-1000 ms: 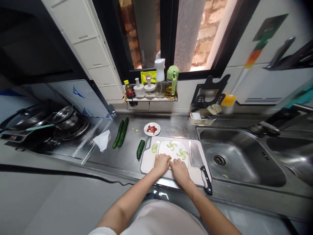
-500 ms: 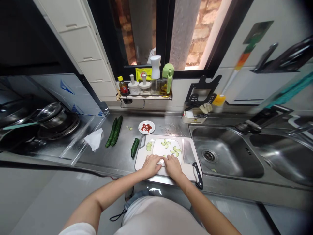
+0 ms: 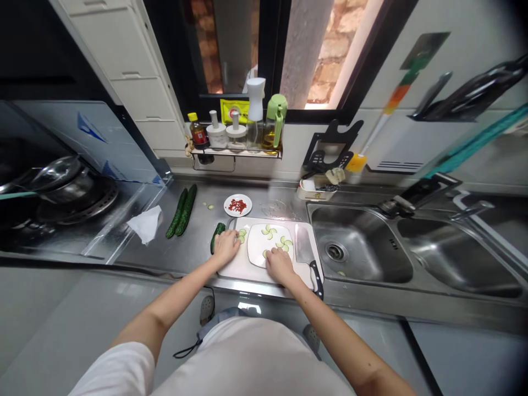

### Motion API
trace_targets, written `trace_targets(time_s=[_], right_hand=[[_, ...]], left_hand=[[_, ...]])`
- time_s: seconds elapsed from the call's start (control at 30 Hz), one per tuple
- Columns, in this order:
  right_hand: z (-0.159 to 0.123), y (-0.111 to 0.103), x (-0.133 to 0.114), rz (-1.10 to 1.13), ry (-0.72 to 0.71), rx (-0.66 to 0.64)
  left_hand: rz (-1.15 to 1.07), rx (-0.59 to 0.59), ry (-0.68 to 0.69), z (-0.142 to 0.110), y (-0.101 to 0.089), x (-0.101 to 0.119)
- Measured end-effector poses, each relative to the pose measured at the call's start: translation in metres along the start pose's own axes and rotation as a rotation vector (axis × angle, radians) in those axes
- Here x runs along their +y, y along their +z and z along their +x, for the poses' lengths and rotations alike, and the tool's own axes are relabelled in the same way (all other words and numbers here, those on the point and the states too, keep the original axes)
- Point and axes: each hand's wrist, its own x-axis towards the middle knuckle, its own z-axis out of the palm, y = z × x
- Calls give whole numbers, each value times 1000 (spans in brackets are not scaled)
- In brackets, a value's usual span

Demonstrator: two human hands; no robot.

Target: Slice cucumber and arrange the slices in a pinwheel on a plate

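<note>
A white plate lies on the white cutting board, with thin cucumber slices set out on it in pinwheels. At the plate's near edge my right hand has its fingers bent together at a cucumber slice, mostly hidden under the fingertips. To the left, my left hand is over the board with fingers extended, tips touching a few loose cucumber slices. Beside that hand is a short piece of cucumber, partly covered by it. A kitchen knife rests along the board's right side.
Two whole cucumbers and a white cloth or tissue lie on the steel counter. A small plate of chopped red pieces stands behind the board. The double sink is at right, the stove at left. Seasoning bottles stand on a shelf.
My left hand has left the plate and moved left to the loose slices on the board. My right hand has stayed at the plate's near edge. The view has shifted slightly.
</note>
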Motion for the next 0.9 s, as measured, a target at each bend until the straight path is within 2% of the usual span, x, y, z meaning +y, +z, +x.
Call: trace_targets(time_s=[0.23, 0.43, 0.7, 0.9], right_hand=[[0, -7, 7, 70, 41, 8], [-2, -8, 25, 83, 11, 19], [-3, -7, 32, 126, 0, 90], [1, -7, 31, 214, -25, 169]], left_hand=[[81, -63, -67, 2, 6, -12], [52, -76, -111, 9, 9, -9], [1, -24, -221, 13, 20, -1], [-126, 10, -243, 13, 22, 1]])
